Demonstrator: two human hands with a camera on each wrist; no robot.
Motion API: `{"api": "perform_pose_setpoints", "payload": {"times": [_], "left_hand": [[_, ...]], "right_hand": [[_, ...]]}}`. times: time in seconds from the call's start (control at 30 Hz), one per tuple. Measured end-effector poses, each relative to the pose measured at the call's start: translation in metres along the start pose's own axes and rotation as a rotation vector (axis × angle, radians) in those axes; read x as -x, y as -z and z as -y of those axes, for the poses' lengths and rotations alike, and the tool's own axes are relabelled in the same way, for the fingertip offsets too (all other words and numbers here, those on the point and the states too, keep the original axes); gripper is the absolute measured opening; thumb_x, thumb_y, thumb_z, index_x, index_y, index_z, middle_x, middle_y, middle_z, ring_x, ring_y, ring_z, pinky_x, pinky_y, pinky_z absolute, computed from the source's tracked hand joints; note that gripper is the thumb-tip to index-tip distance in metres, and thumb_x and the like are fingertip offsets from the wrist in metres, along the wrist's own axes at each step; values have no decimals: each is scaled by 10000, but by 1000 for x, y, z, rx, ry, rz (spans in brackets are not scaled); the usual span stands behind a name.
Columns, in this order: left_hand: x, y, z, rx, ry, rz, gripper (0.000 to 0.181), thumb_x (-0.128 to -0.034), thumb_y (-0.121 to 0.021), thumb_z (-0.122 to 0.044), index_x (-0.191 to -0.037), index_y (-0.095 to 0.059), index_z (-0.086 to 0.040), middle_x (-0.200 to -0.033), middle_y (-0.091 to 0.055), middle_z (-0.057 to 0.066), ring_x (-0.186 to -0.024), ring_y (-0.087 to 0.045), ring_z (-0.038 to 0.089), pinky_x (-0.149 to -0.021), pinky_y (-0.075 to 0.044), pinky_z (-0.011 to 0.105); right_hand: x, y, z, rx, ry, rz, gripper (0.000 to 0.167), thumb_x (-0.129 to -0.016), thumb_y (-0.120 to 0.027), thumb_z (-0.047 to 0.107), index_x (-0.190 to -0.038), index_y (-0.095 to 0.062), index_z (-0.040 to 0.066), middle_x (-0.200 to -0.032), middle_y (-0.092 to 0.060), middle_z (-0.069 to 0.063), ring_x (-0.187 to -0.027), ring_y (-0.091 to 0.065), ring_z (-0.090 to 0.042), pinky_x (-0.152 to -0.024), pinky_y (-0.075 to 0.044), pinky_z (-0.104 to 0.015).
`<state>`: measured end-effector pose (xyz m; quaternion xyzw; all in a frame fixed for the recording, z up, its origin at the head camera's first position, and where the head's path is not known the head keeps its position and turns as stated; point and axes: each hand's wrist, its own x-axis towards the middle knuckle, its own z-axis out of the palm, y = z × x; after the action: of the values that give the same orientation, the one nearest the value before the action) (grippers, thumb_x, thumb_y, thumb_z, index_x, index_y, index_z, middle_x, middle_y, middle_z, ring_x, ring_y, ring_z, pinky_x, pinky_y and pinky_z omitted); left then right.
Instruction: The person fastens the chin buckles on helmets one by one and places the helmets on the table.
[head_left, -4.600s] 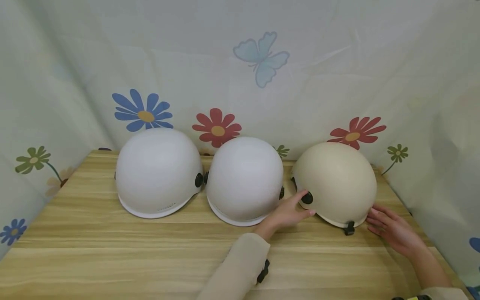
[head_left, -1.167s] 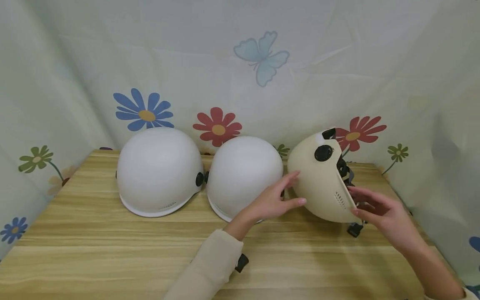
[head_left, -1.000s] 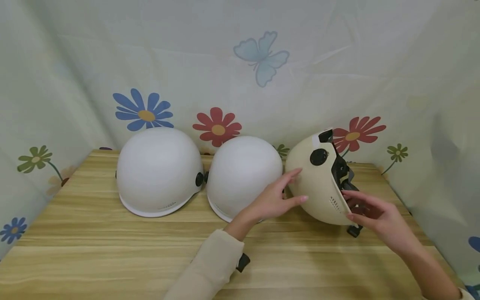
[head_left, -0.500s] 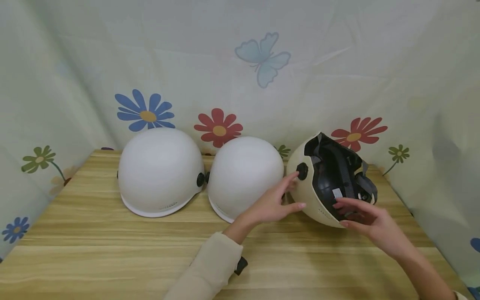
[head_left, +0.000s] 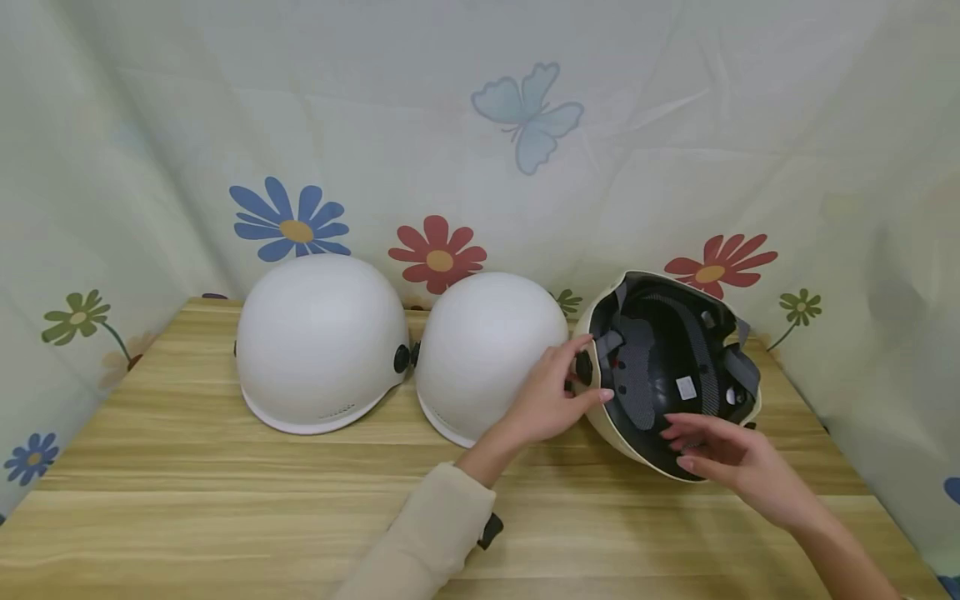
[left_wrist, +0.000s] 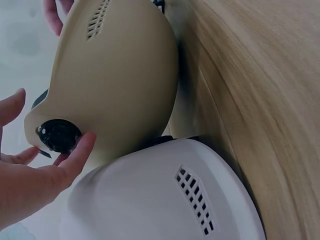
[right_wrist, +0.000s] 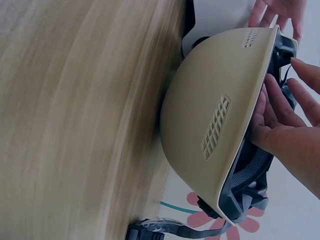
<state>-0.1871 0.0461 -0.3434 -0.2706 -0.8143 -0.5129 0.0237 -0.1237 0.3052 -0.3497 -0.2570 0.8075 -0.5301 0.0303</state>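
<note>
A cream helmet [head_left: 622, 450] lies tipped on its crown at the right, its black-lined hollow facing up and toward me. Grey straps hang inside it, and a small white label [head_left: 686, 387] sits on the lining. My left hand [head_left: 543, 400] is at its left side; in the left wrist view a fingertip touches the round black knob [left_wrist: 59, 135] while the thumb stands off the shell. Over the near rim, my right hand [head_left: 750, 471] has its fingers loosely bent inside the opening. From the right wrist view, those fingers [right_wrist: 280, 102] pinch nothing visible.
Two white helmets stand crown up on the wooden table [head_left: 247, 508]: one in the middle [head_left: 487, 350], close beside the cream one, and another at the left [head_left: 318, 342]. A flowered curtain [head_left: 375, 125] hangs behind. A buckled strap [right_wrist: 172, 228] trails from the cream helmet.
The cream helmet stood crown up, then was tipped over; in the last second it has turned further so its hollow faces me. My right hand moved from outside its right edge to inside its rim.
</note>
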Motion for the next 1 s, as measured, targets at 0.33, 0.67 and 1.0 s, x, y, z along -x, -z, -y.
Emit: {"api": "perform_pose_setpoints", "payload": {"times": [0.33,0.67,1.0], "left_hand": [[0,-3,-5,-146,55,-57,567,-817,-690,-310,-1319,-461,-179,-1073,-479,84,-855,-472,169,-717,-411,251],[7,-6,1,-182,96,-34,523,-814,-699,-276,-1273,-480,-157,-1044,-487,82,-882,-471,172,-753,-405,250],[11,-9,7,-185,75,-10,517,-793,-722,-258,-1231,-482,-127,-1008,-492,57,-850,-459,145,-750,-401,232]], "right_hand": [[3,-2,-3,-43,0,57,397,-862,-544,-89,-1253,-480,-63,-1116,-577,-187,-977,-579,-188,-777,-501,-245],[5,7,2,-22,-17,-1,432,-856,-540,-106,-1277,-458,-50,-1136,-594,-52,-974,-582,-146,-747,-512,-256],[16,37,2,250,-129,-303,432,-863,-591,-19,-1280,-477,-17,-1082,-598,79,-933,-555,-22,-732,-464,-127]]}}
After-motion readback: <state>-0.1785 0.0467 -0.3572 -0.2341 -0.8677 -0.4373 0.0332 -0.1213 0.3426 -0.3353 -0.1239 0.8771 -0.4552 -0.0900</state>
